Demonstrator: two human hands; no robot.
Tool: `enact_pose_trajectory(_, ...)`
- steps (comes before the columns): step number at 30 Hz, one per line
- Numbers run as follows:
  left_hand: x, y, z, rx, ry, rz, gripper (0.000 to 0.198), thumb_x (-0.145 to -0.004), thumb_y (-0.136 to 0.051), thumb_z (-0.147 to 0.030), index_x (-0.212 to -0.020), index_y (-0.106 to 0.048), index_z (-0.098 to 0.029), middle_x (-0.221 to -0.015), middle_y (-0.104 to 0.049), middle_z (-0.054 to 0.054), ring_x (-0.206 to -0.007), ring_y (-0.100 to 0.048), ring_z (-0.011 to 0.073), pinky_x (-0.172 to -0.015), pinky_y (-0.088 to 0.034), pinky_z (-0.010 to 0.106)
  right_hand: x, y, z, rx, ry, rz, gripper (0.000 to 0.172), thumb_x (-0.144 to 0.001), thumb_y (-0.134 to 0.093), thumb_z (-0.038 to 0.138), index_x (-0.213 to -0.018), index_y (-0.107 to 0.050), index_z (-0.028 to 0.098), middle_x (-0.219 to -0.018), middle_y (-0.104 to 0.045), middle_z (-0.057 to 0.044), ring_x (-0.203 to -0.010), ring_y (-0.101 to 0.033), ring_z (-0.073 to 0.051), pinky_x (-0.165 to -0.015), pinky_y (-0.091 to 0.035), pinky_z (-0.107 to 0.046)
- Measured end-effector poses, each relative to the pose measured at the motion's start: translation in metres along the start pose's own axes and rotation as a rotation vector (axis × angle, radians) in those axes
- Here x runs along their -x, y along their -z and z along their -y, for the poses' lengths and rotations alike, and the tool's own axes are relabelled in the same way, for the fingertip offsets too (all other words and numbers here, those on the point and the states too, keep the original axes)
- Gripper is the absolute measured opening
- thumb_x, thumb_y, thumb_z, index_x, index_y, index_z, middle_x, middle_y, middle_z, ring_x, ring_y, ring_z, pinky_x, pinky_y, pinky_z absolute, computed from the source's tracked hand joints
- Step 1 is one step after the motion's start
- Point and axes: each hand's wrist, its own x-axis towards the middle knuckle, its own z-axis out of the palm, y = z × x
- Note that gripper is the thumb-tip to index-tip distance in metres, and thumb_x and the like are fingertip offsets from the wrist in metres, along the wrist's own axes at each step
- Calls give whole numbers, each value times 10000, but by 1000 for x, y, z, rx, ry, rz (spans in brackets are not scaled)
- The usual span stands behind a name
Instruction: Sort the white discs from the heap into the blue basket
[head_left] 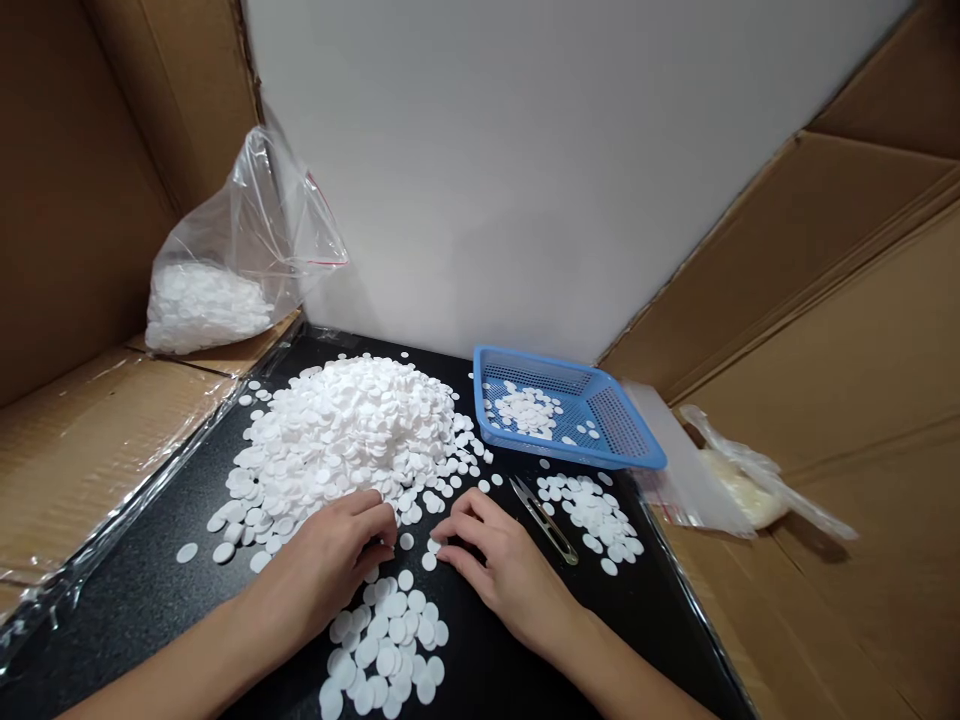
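A large heap of small white round discs (352, 420) lies on the black tabletop. My left hand (341, 545) is at the heap's front edge, fingers curled in and thumb close to the index finger; whatever they hold is hidden. Facing it, my right hand (499, 560) pinches at a white disc (433, 546) with thumb and fingertips, another loose disc lying just below. Between my forearms, a smaller group of discs (390, 640) is spread out flat. To the right of my right hand lie thread snips (546, 522), and beyond them another small group of discs (596, 520).
A blue perforated basket (649, 450) at the back right holds some discs. On cardboard at the left stands a clear plastic bag (217, 290) partly filled with white pieces. More plastic bags (739, 485) lie at the right. Cardboard walls (847, 300) and a white panel (480, 180) enclose the table.
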Motion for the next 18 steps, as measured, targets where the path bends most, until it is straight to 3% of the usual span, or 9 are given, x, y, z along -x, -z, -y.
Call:
enact_pose_trajectory(9,1,6,-7,123,30,37,181,-879,-519,-61,-826,-596,-215,-800,-651,-28,-735,-604,143,-655,-402,225,-2,5,9,-126,-125,-2,176,-835,-611,37,-787,-587,205,-831,-574,5,-715,-552,-138,-635,-459,-236)
enact_pose_trajectory(13,0,1,-5,86,-23,8,173,-891,-515,-68,-822,-586,-210,-858,-628,-5,-781,-600,154,-667,-417,234,1,17,10,-116,-245,149,201,-792,-645,21,-712,-589,197,-738,-552,28,-638,-515,-122,-558,-410,-216)
enact_pose_trajectory(15,-1,0,-4,46,-55,-7,178,-897,-514,-72,-801,-583,-205,-842,-621,1,-768,-600,156,-656,-418,236,3,18,11,-100,-253,174,173,-830,-656,55,-738,-620,197,-747,-560,23,-636,-528,-124,-557,-418,-217)
enact_pose_trajectory(18,-2,0,-3,9,-76,5,193,-873,-525,-41,-784,-591,-199,-799,-627,-4,-726,-604,148,-639,-416,231,4,10,11,-72,-177,103,111,-900,-642,109,-868,-685,207,-809,-589,3,-681,-586,-139,-607,-466,-236)
